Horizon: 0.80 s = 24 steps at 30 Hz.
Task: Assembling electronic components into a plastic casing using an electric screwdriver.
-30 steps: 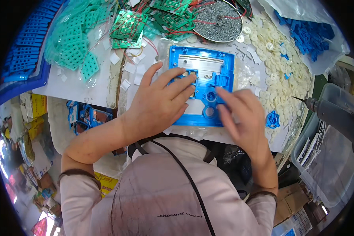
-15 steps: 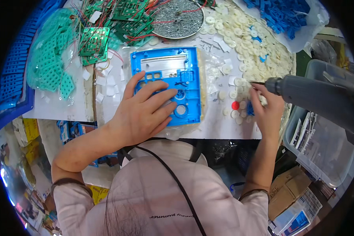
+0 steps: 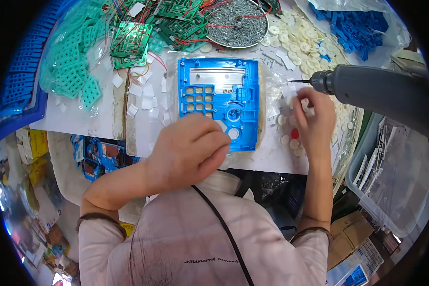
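Over the blue panel [image 3: 251,125], the left hand [image 3: 189,150] is curled, the right hand [image 3: 318,117] pinched near white discs [image 3: 285,139], contents indiscernible.

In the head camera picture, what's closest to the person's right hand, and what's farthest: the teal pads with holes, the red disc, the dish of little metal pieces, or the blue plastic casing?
From the right hand:
1. Red disc, just left of it.
2. Blue plastic casing, farther left.
3. Dish of little metal pieces, up and left.
4. Teal pads, far left.
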### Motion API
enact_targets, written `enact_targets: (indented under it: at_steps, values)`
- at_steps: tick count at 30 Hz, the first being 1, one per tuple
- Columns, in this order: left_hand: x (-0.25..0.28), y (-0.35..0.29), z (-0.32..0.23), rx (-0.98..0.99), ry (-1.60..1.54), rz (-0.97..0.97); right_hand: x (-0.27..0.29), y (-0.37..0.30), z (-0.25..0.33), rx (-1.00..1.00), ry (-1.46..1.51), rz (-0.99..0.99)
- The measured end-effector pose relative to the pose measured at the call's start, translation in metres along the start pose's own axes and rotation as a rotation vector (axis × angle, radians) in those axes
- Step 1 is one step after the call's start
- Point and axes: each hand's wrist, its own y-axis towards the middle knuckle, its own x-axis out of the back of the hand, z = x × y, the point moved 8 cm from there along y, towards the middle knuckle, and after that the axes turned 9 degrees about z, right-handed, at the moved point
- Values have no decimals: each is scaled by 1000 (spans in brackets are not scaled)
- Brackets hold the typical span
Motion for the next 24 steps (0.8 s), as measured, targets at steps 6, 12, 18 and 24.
enact_targets:
  at_steps: [6,12,18,24]
  values:
    - [-30,12,6,206,-405,211,7,-31,96,262,322,120]
    - [-25,4,20,286,-391,187,-12,-30,100,107,361,97]
    - [2,2,31,316,-215,70,-33,-11,82,-148,199,218]
    - [15,7,30,61,147,-46,-51,-6,84,-199,54,195]
